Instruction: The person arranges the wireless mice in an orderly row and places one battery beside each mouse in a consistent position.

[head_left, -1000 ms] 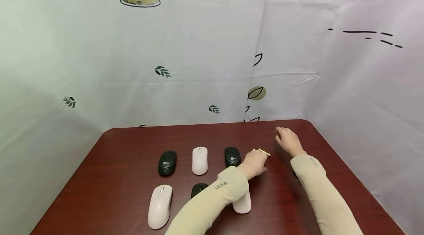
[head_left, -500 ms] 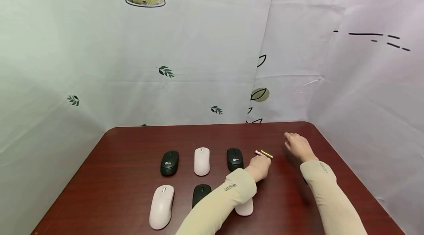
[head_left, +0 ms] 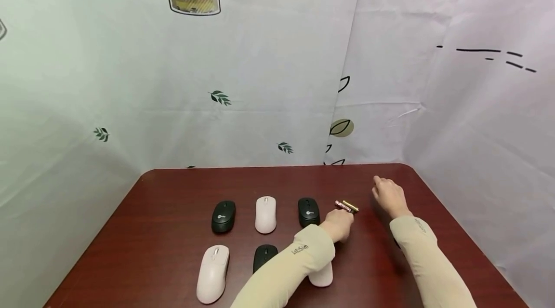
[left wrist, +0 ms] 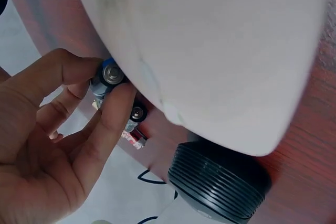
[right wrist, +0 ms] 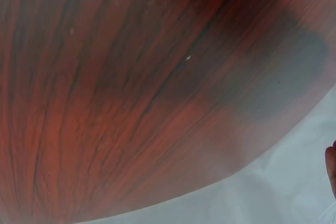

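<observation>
In the left wrist view my left hand [left wrist: 58,129] pinches a dark blue-and-black battery [left wrist: 112,72] between thumb and finger, its metal end facing the camera. Just beyond it is another black-ended battery [left wrist: 138,112], partly hidden by a finger; whether it is touched I cannot tell. From the head, a pink battery [head_left: 342,206] and a gold battery [head_left: 350,206] show beside the left hand [head_left: 339,223]. My right hand [head_left: 389,196] is at the far right of the table with fingers loosely bent and nothing visible in them; only a fingertip [right wrist: 332,163] enters the right wrist view.
On the dark red table [head_left: 130,250] lie a black mouse [head_left: 223,216], a white mouse [head_left: 266,215] and another black mouse [head_left: 308,211] in the back row. In front are a white mouse [head_left: 212,274], a black mouse [head_left: 264,255] and a white mouse [head_left: 322,276], the last two partly under the left sleeve.
The whole head view has shifted slightly. My right hand has moved a little to the right, away from the left. The pink battery shows more clearly beside the gold one.
</observation>
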A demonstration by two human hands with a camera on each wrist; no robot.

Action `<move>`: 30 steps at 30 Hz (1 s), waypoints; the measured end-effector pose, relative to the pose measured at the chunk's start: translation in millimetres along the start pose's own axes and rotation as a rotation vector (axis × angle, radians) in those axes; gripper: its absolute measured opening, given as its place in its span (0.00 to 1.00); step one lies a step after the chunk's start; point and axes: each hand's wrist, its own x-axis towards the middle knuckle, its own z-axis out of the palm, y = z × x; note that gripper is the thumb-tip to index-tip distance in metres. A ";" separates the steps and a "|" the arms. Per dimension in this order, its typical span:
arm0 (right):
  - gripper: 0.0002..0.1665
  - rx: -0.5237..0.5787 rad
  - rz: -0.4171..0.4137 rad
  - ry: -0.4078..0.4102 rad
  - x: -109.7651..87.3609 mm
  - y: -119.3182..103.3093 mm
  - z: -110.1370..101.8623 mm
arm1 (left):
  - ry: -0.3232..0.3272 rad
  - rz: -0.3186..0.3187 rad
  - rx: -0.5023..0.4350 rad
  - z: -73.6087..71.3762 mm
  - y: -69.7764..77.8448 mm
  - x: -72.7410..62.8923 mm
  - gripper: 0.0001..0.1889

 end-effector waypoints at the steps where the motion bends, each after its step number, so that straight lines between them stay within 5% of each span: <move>1: 0.05 0.002 0.005 0.001 -0.3 -0.5 -0.2 | -0.008 0.003 0.000 -1.4 -0.6 -0.5 0.08; 9: 0.02 0.039 0.082 0.026 -3.1 -7.0 1.0 | -0.021 0.095 -0.112 -13.3 -9.4 -8.5 0.15; 23: 0.06 0.155 0.192 0.085 4.2 -43.6 4.6 | 0.010 0.185 -0.353 -19.9 -60.0 -33.9 0.12; 30: 0.03 0.167 0.137 0.111 5.1 -58.7 9.2 | 0.139 0.248 -0.422 -10.0 -85.1 -41.6 0.13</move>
